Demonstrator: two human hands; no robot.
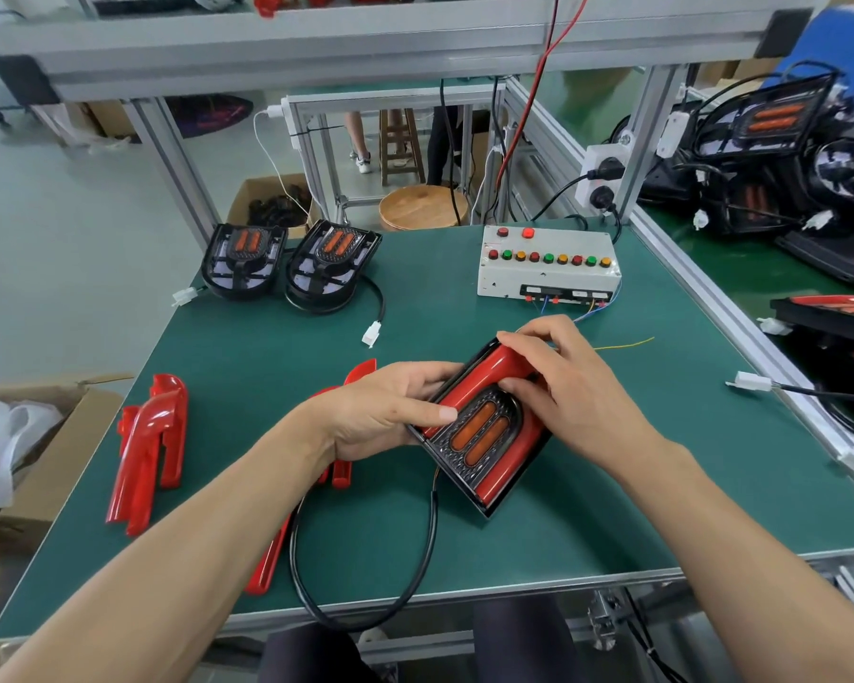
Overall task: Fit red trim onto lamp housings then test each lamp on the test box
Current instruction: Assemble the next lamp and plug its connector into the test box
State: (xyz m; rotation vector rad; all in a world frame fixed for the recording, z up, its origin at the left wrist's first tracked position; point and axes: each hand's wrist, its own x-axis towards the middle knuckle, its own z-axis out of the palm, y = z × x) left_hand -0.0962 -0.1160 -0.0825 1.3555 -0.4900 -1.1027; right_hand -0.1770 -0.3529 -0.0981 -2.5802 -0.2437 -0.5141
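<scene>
On the green table (587, 485) the white test box (548, 266) sits at the far edge, well apart from the lamp housing (479, 436) held at the middle. The left hand (390, 411) grips its left side, fingers curled round it, while the right hand (563, 382) pinches the red trim (494, 374) onto its curved end.

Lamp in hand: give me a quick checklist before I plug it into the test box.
1. Red trim on held lamp housing: on; fully seated, cannot tell.
2. Left hand and right hand hold the housing: ok.
3. Its black cable loops free over the table edge: ok.
4. Its plug: cannot tell.
5. Test box in front, a red light on: ok.
6. Two untrimmed housings waiting: ok.
</scene>
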